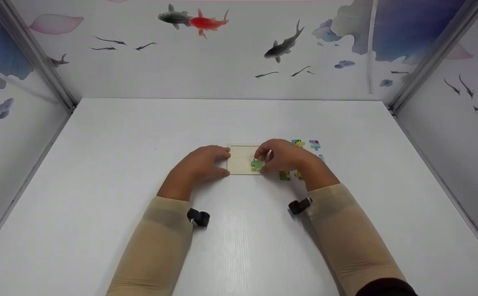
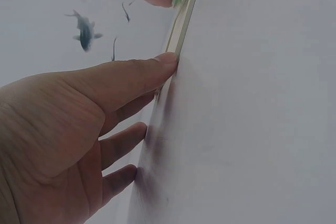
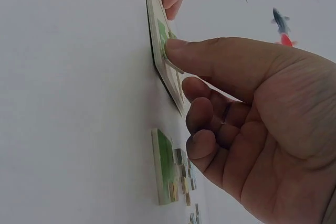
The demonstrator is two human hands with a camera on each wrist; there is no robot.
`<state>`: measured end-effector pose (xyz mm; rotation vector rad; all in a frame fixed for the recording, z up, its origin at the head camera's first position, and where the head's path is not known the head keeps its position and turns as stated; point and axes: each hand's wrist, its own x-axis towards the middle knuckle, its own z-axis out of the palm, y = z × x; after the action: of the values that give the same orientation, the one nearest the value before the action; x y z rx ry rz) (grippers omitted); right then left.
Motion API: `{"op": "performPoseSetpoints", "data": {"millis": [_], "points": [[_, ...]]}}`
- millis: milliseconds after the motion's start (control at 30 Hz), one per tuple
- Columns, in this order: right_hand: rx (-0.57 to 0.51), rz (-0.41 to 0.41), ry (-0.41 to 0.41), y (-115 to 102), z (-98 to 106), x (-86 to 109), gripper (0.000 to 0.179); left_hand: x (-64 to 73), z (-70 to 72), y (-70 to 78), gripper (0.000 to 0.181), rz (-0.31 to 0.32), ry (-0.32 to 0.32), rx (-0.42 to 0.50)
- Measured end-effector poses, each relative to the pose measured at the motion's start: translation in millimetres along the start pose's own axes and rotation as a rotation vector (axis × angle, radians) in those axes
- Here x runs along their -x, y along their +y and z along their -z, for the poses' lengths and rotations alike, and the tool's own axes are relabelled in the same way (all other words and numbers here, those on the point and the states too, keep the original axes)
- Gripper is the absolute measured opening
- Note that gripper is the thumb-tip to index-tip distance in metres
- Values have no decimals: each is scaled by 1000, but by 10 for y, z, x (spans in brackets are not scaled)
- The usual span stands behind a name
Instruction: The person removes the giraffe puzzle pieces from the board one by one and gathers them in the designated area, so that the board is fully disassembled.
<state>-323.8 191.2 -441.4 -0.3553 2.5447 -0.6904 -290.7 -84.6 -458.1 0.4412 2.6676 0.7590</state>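
A shallow wooden puzzle tray (image 1: 238, 158) with a thin raised rim lies on the table. My left hand (image 1: 204, 162) holds its left end, thumb at the near corner and fingers near the far corner. In the left wrist view, the thumb (image 2: 167, 58) presses the tray's edge while the lower fingertips touch the tabletop. Over the tray's right part, my right hand (image 1: 286, 155) pinches a green jigsaw piece (image 1: 256, 165). The right wrist view shows that piece tilted against the tray, under the thumb (image 3: 178, 45); the index finger is mostly hidden there.
Right of the tray lie several loose jigsaw pieces: a yellow-and-green one (image 1: 298, 143), a blue one with red (image 1: 314, 144), and a green one (image 1: 284, 175). My right hand partly covers others. Walls with painted fish (image 1: 282, 47) enclose the white table (image 1: 239, 238).
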Motion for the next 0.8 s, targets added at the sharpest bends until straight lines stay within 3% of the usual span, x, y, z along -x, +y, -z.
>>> {"op": "performPoseSetpoints", "data": {"millis": [333,600,800], "points": [[8,25,10,-25,-9,40,41,-6,-7,-7,60,-2,2,12],[22,37,16,-37,-14,44,43,-32,-5,-15,60,-42,-1,-13],[14,56,20,90,114,85,41,-37,-10,-29,59,-45,0,-26]]}}
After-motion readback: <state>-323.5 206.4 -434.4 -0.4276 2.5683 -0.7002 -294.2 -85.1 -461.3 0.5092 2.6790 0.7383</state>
